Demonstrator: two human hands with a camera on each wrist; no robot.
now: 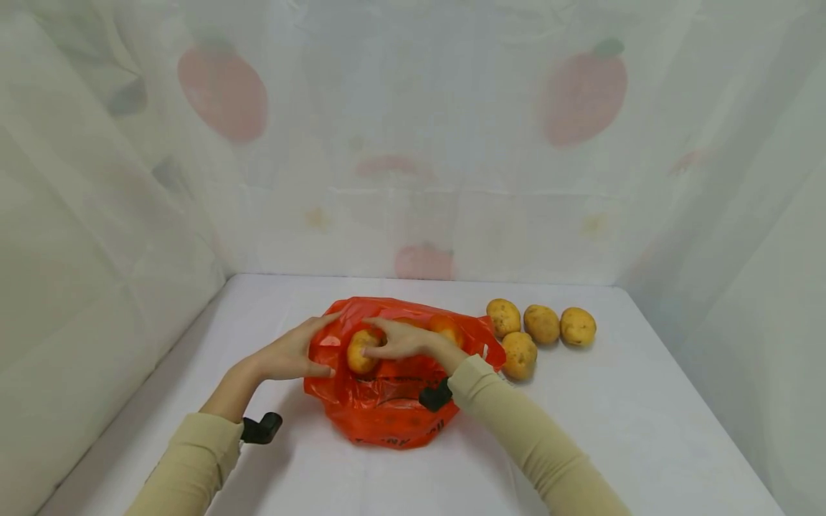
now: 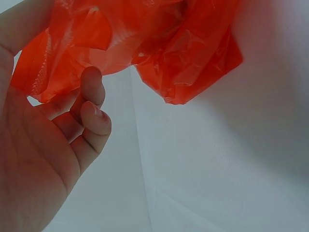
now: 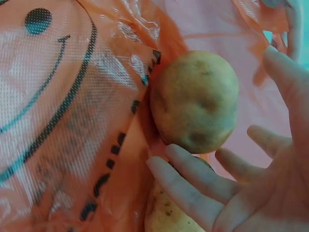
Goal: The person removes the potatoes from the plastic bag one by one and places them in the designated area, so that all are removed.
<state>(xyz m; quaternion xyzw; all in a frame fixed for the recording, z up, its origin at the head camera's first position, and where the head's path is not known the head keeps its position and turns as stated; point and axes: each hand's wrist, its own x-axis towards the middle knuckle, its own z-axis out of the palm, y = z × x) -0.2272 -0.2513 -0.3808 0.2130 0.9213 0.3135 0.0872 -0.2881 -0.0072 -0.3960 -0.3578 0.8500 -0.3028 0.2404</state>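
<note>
While left hand [image 1: 293, 352] grips bag [image 1: 387, 401], right hand [image 1: 403, 340] touches potato [image 1: 361, 351].

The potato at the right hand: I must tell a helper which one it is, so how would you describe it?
Find the orange plastic bag mid-table. At its open mouth, the right hand touches one potato. Unlike the four potatoes on the table right of the bag, it sits in the bag, under fingers.
</note>
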